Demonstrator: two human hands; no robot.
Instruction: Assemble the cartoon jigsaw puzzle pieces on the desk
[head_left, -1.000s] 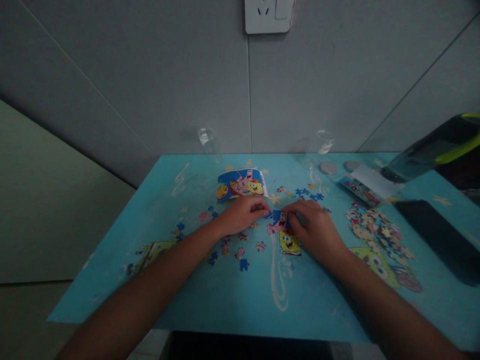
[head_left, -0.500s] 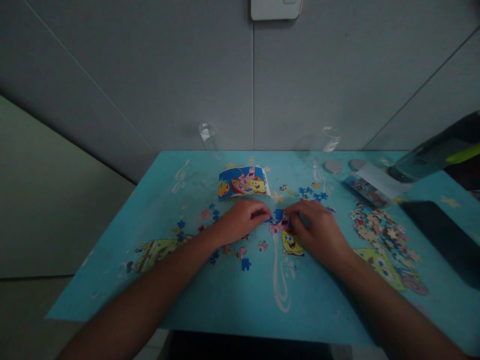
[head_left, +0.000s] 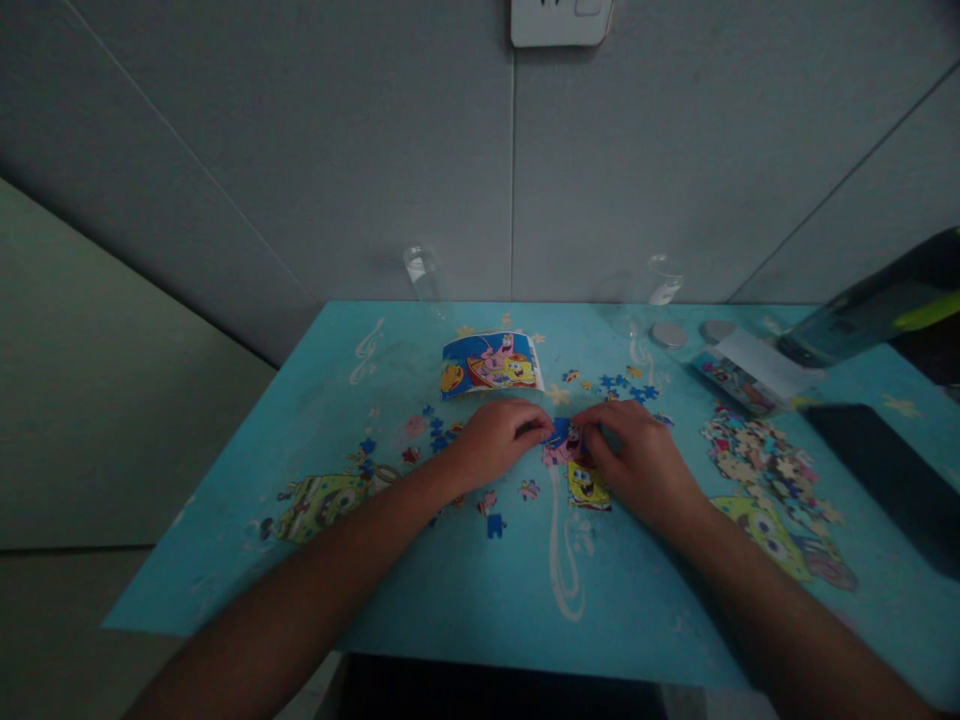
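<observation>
A partly joined puzzle with yellow, pink and blue parts lies on the turquoise table. My left hand pinches a small blue puzzle piece against the puzzle's upper left side. At the upper right, my right hand has thumb and forefinger closed on the joined pieces, hiding part of them. Beyond my hands a curved picture sheet shows cartoon figures on blue. Loose pieces, among them a blue piece and a pink piece, lie near my left forearm.
Blue loose pieces lie beyond my right hand. A larger heap of pieces is at the right, beside a dark flat object, a folded picture card and a bottle. Clear containers stand near the wall.
My left hand has moved slightly right, bringing the blue piece up to the joined pieces. The right hand keeps its place at the puzzle. The view has shifted a little.
</observation>
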